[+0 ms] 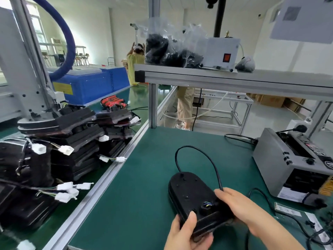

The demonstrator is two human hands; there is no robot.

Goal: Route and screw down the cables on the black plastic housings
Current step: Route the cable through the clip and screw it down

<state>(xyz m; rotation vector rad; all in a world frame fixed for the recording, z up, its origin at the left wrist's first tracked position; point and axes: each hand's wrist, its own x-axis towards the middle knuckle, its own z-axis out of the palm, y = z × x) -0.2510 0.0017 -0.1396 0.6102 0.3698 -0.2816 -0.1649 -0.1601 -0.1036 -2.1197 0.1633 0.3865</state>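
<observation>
Both hands clamp the black housing (pixel 189 193) at 5 o'clock on the green mat (pixel 135 195), left hand (pixel 187 233) at its near end, right hand (pixel 239 208) at its 3 o'clock edge; the cable (pixel 196 148) loops loose toward 12, so probably routing stage: lay it flat before screwing.

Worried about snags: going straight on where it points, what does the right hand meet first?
Likely the black housing itself: the right hand grips its edge, pointing leftward across its top; depth is unclear.

No text legible. Yellow label (pixel 63 88) on blue machine (pixel 100 82): print too small. White sticker (pixel 292 193) on grey machine (pixel 270 152): blurred. Hanging sheet (pixel 310 24): grey square, nothing readable.
</observation>
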